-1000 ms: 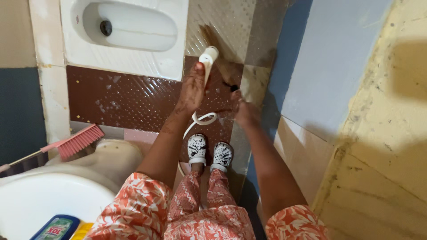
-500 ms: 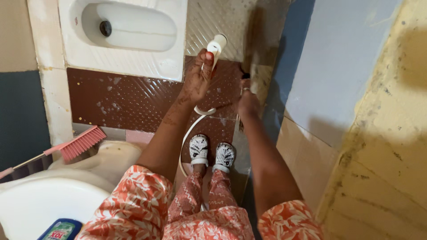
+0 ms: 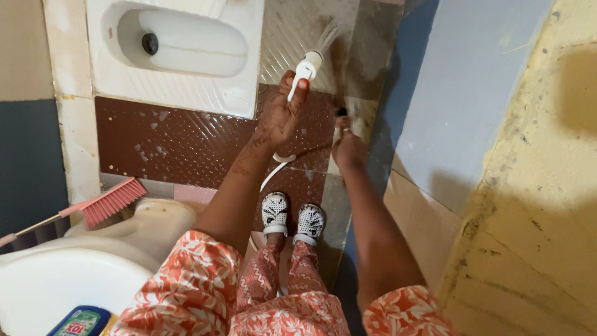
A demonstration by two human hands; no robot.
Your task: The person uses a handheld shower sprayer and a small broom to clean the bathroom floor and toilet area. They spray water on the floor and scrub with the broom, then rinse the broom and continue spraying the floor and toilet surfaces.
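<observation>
Head view: a person stands on a wet tiled bathroom floor (image 3: 186, 140), looking down past patterned orange trousers and white clogs (image 3: 292, 218). The left hand (image 3: 280, 115) is clenched round the slim white handle of a hand sprayer (image 3: 305, 68), its nozzle aimed forward and a little right, with a fan of water leaving it toward the pale tiles beside the squat toilet pan (image 3: 177, 50). The sprayer's white hose (image 3: 277, 171) loops down from under the palm toward the feet. The sprayer looks light, rigid plastic, likely slick when wet, and is best taken on the narrow handle just behind the head, as here; the hose looks pliable and should trail freely.

The right hand (image 3: 347, 146) is lower and to the right, close by the blue wall (image 3: 460, 87), fingers closed over the dark handle end of a brush (image 3: 344, 118). Its working end is blurred, so its bristles cannot be made out; it appears small, stiff and easy to carry, gripped at the handle.

Both forearms reach forward and down from the body, the left wrist bent up to level the nozzle, the right wrist turned down to the floor near the wall.

At lower left, a pink-bristled broom (image 3: 109, 200) rests against a white basin (image 3: 62, 280), with a blue-capped cleaner bottle (image 3: 81, 320) on it.
</observation>
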